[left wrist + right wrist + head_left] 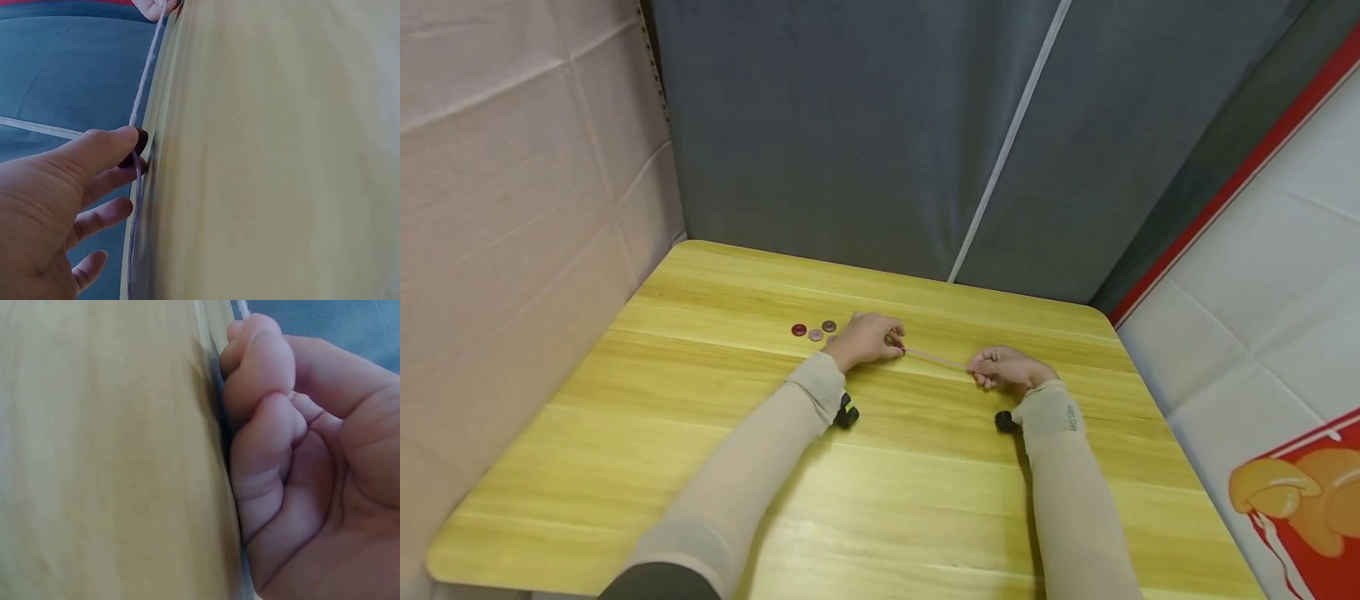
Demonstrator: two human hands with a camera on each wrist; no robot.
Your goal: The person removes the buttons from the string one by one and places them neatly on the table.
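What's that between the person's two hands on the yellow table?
A thin pale string runs from the left hand to the right hand, just above the table. The head view shows it; the left wrist view shows the left hand pinching a dark button on it.

Small dark lettering is running along my right sleeve [1070,417], just behind the wrist, but it is showing too small to read. I am finding no other readable text, label or number.
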